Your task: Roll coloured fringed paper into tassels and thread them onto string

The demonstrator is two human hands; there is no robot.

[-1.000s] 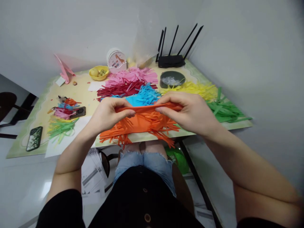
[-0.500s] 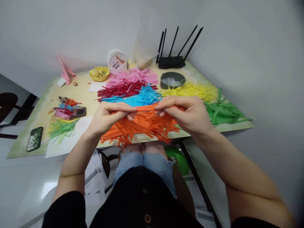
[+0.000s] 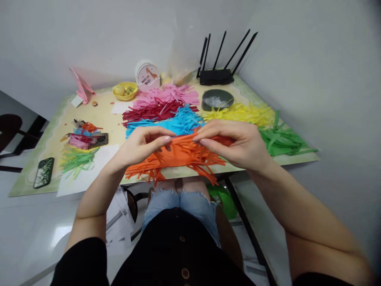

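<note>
An orange fringed paper sheet [image 3: 177, 155], cut into strips at both ends, is held near the table's front edge. My left hand [image 3: 138, 146] grips its folded top band, thumb in front and fingers behind. At the right end of the same band, my right hand [image 3: 238, 141] pinches the paper between thumb and fingers. Loose orange strips hang below and over the table edge. Just behind the hands lies blue fringed paper [image 3: 166, 127], then dark red fringed paper [image 3: 153, 112] and pink fringed paper [image 3: 166, 96].
Yellow fringed paper [image 3: 244, 114] and green fringed paper [image 3: 276, 141] lie right. Behind them are a dark bowl [image 3: 205, 104] and a black router [image 3: 216, 77]. Left are a phone [image 3: 43, 173], small coloured tassels [image 3: 79, 157], a white sheet [image 3: 74, 184] and a yellow fruit bowl [image 3: 131, 96].
The orange band has turned so that more of the flat sheet shows below it, and fewer strips hang in front. My fingers have loosened slightly along the band.
</note>
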